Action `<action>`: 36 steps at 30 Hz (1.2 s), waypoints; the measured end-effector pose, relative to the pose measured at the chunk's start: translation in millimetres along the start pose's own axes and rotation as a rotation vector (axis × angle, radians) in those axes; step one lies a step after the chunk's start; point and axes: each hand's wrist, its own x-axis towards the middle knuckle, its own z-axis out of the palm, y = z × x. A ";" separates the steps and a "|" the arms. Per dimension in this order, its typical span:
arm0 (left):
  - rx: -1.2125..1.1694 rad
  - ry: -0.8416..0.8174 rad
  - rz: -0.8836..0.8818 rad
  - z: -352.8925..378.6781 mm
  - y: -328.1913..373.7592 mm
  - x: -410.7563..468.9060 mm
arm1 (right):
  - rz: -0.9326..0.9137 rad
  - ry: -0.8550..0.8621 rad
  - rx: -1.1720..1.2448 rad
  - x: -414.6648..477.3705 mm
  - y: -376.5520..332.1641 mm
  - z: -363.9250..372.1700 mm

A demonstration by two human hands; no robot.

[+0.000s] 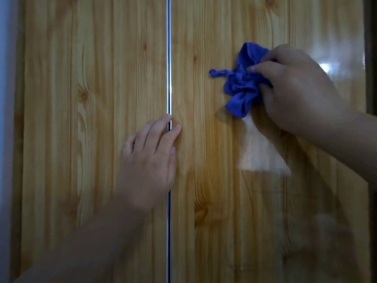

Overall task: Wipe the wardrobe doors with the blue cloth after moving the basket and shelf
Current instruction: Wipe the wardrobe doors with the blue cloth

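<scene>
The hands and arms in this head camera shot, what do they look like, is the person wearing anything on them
Both are bare. The left hand and the right hand have no gloves, and no rings, watch or bracelet show. Both forearms are uncovered as far as the picture's edge, so no sleeve is in view. The fingernails look short and unpainted, though the picture is a little blurred.

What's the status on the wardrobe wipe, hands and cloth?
Right hand bunching blue cloth against right door. Left hand flat, open, across the metal strip between doors. Nothing in the way.
</scene>
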 end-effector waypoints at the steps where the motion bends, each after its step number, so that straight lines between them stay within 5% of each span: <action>1: -0.005 0.006 -0.001 0.5 0.6 -0.1 | 0.007 0.018 -0.004 -5.1 -5.8 1.3; 5: -0.013 0.004 -0.015 1.6 3.1 -1.0 | -0.001 -0.050 0.053 -61.1 -56.7 14.3; 12: 0.009 -0.012 -0.004 2.0 1.8 -3.1 | -0.222 -0.653 0.355 -230.7 -170.2 39.1; 14: 0.003 -0.018 -0.012 2.0 1.5 -4.1 | -0.212 -0.700 0.356 -246.3 -178.3 41.0; 23: -0.004 -0.056 -0.019 -2.0 -0.2 -3.6 | -0.467 -0.456 0.181 -154.4 -134.7 19.6; 30: 0.007 -0.084 -0.016 -4.0 -1.8 -2.9 | -0.214 -0.171 0.042 -33.2 -53.4 11.6; 36: -0.036 -0.105 -0.039 -13.4 4.9 0.1 | 0.037 -0.049 0.035 -19.5 -5.5 -12.7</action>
